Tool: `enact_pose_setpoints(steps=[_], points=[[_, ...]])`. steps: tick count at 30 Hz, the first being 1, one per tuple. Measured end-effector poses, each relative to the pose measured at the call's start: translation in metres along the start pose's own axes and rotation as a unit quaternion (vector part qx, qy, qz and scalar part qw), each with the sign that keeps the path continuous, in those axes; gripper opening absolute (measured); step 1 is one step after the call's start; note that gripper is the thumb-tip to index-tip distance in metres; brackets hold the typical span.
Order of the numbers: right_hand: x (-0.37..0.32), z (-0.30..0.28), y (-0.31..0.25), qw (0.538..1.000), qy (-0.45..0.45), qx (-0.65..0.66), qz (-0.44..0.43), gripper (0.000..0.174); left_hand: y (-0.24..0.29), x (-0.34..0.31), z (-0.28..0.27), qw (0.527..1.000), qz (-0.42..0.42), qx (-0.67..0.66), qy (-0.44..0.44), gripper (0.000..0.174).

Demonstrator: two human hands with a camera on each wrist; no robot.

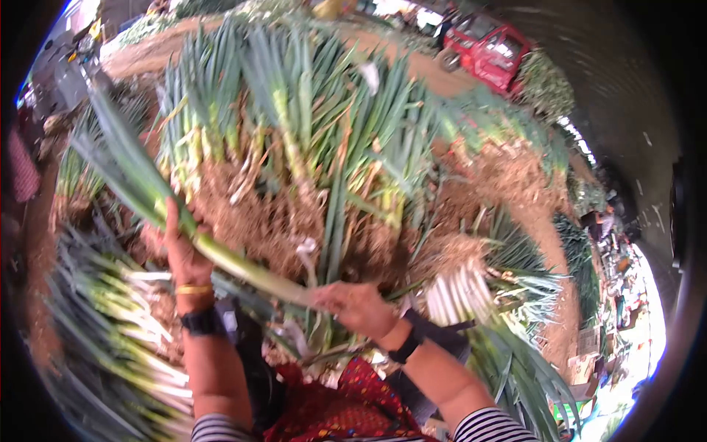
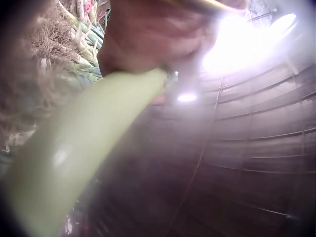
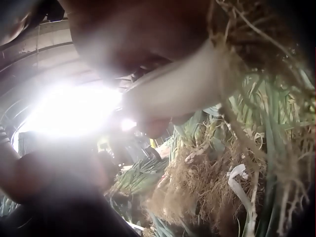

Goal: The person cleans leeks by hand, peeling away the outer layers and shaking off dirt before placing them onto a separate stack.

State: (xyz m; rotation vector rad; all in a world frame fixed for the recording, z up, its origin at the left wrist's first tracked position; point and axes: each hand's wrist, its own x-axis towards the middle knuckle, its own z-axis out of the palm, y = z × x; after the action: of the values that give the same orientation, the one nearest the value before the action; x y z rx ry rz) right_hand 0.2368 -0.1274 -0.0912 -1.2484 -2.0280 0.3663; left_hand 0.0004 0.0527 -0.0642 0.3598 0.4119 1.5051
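A long leek (image 1: 250,271) slants across the head view, its green leaves at the upper left and its white end at the right. The left hand (image 1: 185,250) grips it where the leaves meet the pale stalk. Near the root end, the right hand (image 1: 359,306) holds the white part with curled fingers. In the left wrist view the pale green stalk (image 2: 84,143) runs below the blurred hand (image 2: 153,39). Stringy roots (image 3: 247,44) stick out past the right hand (image 3: 138,34) in the right wrist view, beside the white shank (image 3: 173,91).
Upright leeks (image 1: 294,96) with soil-covered roots stand behind the hands. Leeks with white stalks lie at the left (image 1: 125,331) and at the right (image 1: 460,295). A red vehicle (image 1: 490,55) is at the back right. Red patterned cloth (image 1: 346,405) covers the person's lap.
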Motion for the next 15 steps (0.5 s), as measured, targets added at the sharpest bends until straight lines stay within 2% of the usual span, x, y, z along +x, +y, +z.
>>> enact_pose_setpoints(steps=[1,2,4,6,9,10,13,14,15], points=[[0.000,-0.002,-0.003,0.997,0.017,0.068,0.025,0.017,0.000,-0.002,0.005,1.000,0.006,0.020,0.021,0.038],[0.001,-0.003,-0.007,0.988,0.034,0.140,0.049,0.016,0.000,-0.004,0.008,1.000,0.011,0.015,0.004,0.038],[0.006,-0.005,-0.012,0.991,-0.010,0.071,0.113,0.013,-0.001,-0.003,0.003,1.000,0.020,-0.004,-0.018,0.039],[0.006,-0.001,-0.009,0.994,-0.005,0.012,0.110,0.015,-0.001,-0.002,-0.003,0.998,0.023,-0.008,-0.053,0.034],[0.006,0.000,-0.009,0.987,-0.016,0.038,0.155,0.017,-0.002,-0.004,-0.005,0.997,0.000,-0.034,-0.075,0.039],[0.004,0.001,-0.003,0.977,-0.048,0.066,0.196,0.020,-0.003,-0.005,-0.006,0.996,0.000,-0.034,-0.078,0.039],[-0.002,0.005,0.005,0.947,-0.091,0.126,0.281,0.026,-0.004,-0.006,-0.010,0.972,-0.027,-0.099,-0.213,0.041],[-0.004,0.006,0.006,0.927,-0.105,0.157,0.324,0.028,-0.004,-0.007,-0.009,0.971,-0.027,-0.099,-0.214,0.041],[-0.007,0.009,0.006,0.927,-0.105,0.157,0.324,0.028,-0.004,-0.008,-0.007,0.974,-0.020,-0.079,-0.210,0.041]])
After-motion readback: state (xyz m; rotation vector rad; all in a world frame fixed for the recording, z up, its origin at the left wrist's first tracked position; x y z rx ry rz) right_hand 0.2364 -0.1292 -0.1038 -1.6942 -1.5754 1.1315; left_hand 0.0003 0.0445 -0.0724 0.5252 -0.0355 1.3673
